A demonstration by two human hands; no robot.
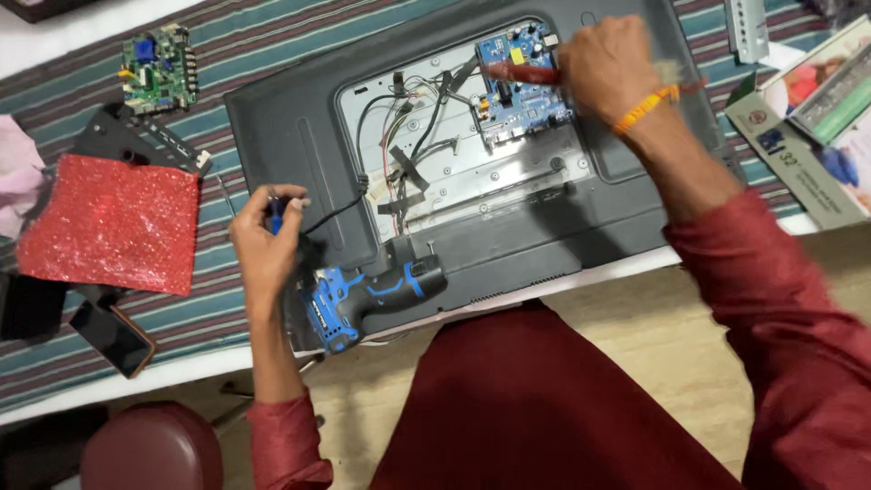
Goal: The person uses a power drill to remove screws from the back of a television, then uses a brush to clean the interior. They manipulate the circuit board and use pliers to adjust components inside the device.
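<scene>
A black flat-screen set (290, 145) lies face down on the striped table, its back panel open. Inside are a blue circuit board (526, 86) and loose wires (408, 127). My right hand (608, 63) grips a red-handled tool (522, 73) laid across the blue board. My left hand (265, 240) is closed around a small blue-handled tool (274, 216) at the set's near left corner. A blue and black cordless driver (367, 295) lies on the set's near edge, just right of my left hand.
A green circuit board (159, 68) lies at the far left. A red glittery sheet (109, 222) covers black parts, with a phone (113, 338) beside it. Cardboard boxes (817, 109) sit at the right. A round maroon stool (150, 449) stands below the table edge.
</scene>
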